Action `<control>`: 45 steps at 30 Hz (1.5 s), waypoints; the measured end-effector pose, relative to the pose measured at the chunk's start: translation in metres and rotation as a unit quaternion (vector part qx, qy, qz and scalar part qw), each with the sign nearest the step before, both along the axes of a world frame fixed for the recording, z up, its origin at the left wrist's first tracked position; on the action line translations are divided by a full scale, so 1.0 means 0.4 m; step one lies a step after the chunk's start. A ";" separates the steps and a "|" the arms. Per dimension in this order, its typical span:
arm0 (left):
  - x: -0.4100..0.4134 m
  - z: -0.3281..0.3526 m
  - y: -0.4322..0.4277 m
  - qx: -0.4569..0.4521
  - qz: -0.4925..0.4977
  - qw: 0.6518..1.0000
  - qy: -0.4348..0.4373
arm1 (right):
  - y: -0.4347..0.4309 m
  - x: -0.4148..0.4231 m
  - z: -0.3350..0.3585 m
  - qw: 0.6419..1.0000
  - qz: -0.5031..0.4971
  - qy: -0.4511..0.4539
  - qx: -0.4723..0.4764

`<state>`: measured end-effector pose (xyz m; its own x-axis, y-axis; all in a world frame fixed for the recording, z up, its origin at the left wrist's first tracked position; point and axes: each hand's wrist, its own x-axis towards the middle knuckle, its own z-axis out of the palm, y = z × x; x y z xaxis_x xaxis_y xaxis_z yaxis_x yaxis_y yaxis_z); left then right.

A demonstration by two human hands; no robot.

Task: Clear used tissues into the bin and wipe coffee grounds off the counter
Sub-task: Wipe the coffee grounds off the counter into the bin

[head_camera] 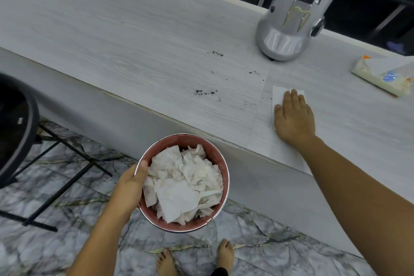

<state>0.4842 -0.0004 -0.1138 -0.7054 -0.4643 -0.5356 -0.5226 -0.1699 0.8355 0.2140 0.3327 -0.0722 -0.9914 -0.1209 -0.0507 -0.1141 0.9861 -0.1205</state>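
Note:
A round pink bin (216, 152) with a metal rim hangs just below the counter's front edge, full of crumpled white tissues (183, 184). My left hand (132, 184) grips its left rim, thumb inside. On the pale wood-grain counter (112, 40), my right hand (293, 116) lies flat, palm down, on a clean white tissue (279, 94). Dark coffee grounds (205, 92) lie in several small patches left of that tissue, with more grounds (216, 53) farther back.
A silver coffee grinder (291, 18) stands at the back right of the counter. A tissue pack (380, 74) lies at the right edge. A black stool (18, 127) with thin metal legs stands on the marble floor at left. My bare feet (195, 257) are below the bin.

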 end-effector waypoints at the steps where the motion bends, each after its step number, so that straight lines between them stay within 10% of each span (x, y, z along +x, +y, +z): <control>1: 0.000 0.001 -0.005 -0.004 0.000 1.000 -0.001 | -0.013 -0.008 0.001 1.000 -0.003 -0.001 0.000; 29: -0.070 -0.028 -0.133 0.009 -0.060 0.998 -0.029 | -0.414 -0.436 0.042 0.962 0.273 -0.014 0.016; 45: -0.099 -0.006 -0.157 -0.031 -0.080 0.996 -0.028 | -0.515 -0.321 0.042 0.912 0.410 -0.027 -0.011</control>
